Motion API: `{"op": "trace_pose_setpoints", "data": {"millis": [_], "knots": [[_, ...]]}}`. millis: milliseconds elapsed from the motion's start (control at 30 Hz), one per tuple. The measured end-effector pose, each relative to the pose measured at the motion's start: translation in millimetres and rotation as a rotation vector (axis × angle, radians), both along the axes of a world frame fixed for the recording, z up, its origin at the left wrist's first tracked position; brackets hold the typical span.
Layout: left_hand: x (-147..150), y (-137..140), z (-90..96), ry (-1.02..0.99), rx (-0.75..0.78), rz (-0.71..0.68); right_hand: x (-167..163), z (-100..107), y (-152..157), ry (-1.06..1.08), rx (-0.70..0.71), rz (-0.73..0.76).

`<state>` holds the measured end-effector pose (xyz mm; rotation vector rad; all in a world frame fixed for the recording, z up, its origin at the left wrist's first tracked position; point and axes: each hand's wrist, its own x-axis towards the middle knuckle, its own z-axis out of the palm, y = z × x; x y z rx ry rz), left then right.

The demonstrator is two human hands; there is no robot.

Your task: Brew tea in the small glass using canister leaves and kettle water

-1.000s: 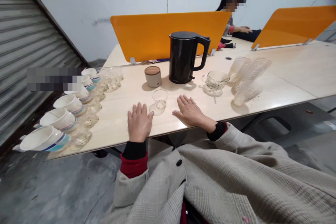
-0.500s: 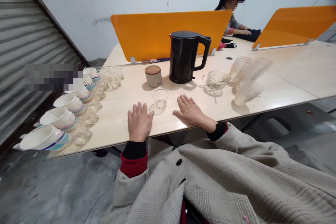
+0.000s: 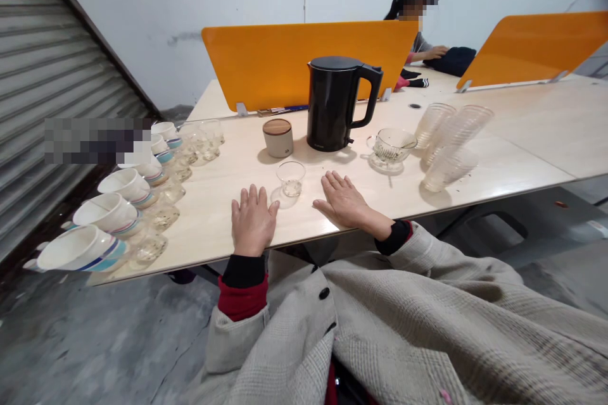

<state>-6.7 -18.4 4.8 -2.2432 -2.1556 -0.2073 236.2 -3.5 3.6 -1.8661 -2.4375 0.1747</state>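
My left hand (image 3: 253, 220) lies flat on the pale wooden table (image 3: 209, 202), palm down and holding nothing. My right hand (image 3: 342, 201) rests the same way, fingers together and thumb out. Between and just beyond them stands a small clear plastic cup (image 3: 291, 180) with dark bits at its bottom. Behind the cup are a grey canister (image 3: 278, 139) with a wooden lid and a black electric kettle (image 3: 333, 107), its handle to the right. To the right of the kettle, a glass cup (image 3: 392, 145) with dark bits inside sits on a glass saucer.
Stacked clear plastic cups (image 3: 449, 139) stand on the right. Along the left end run rows of white paper cups (image 3: 107, 212) with handles and clear cups (image 3: 164, 214). Orange dividers (image 3: 266, 63) cross the table; behind them a person (image 3: 420, 44) handles dark cloth (image 3: 453, 62).
Both my hands stay where they were. Behind the divider, the other person has leaned slightly left and shifted a hand on the dark cloth.
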Motion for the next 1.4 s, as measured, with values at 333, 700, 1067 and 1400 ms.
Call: {"op": "trace_pose_setpoints", "data": {"millis": [333, 700, 1067, 1400], "knots": [[0.3, 0.4, 2.3, -0.002, -0.033, 0.009, -0.2, 0.6, -0.1, -0.009, -0.005, -0.002], [0.3, 0.4, 0.2, -0.017, -0.006, 0.01, -1.8, 5.9, -2.2, -0.01, -0.023, -0.012], [-1.9, 0.4, -2.3, -0.024, -0.02, -0.004, 3.4, -6.5, 2.0, -0.022, 0.013, 0.005], [-1.3, 0.3, -1.6, -0.037, -0.046, 0.006, 5.1, -12.7, 2.7, -0.013, 0.056, 0.018]]}}
